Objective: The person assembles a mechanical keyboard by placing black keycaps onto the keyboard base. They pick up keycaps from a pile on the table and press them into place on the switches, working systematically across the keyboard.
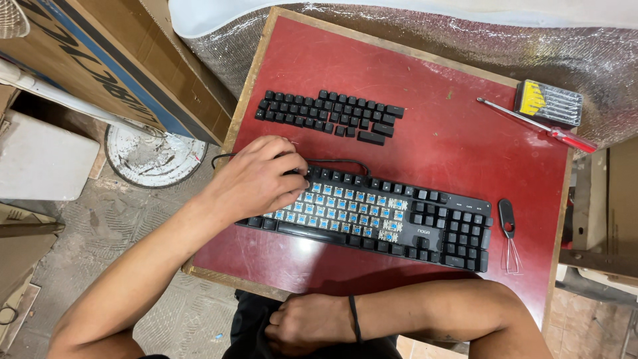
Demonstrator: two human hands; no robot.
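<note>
A black mechanical keyboard (425, 223) lies on a red table (452, 146), with many keycaps off and blue switches showing. My left hand (256, 178) rests on the keyboard's left end, fingers curled over the upper-left keys; whether it grips a keycap is hidden. Several removed black keycaps (329, 114) sit in rows behind the keyboard. My right hand (306, 326) is below the table's front edge, near my lap, fingers closed, a black band on its wrist. A wire keycap puller (508, 233) lies to the right of the keyboard.
A red-handled screwdriver (541, 126) and a case of screwdriver bits (548, 103) lie at the table's back right corner. Silver padded sheeting (465, 46) lies behind the table. Cardboard boxes (106, 60) and a round white base (154, 154) stand on the floor at left.
</note>
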